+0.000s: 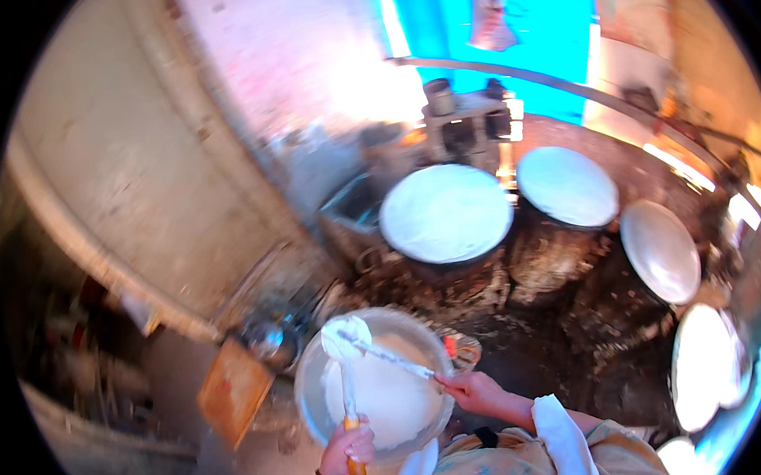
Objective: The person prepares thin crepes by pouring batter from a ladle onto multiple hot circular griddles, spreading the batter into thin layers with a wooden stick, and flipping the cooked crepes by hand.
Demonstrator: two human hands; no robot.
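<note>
Left grip (353,445) closed round yellow-handled, white-headed utensil (349,390), right grip (476,392) pinching white-smeared rod (396,360)

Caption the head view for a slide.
Over a basin of white substance, left hand holds a round-headed tool, right hand a stick.

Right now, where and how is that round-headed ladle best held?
Probably by its orange handle, wrapped from the near side: this slim end points toward the wearer, with the round white head at the far end. The left hand grips there.
</note>
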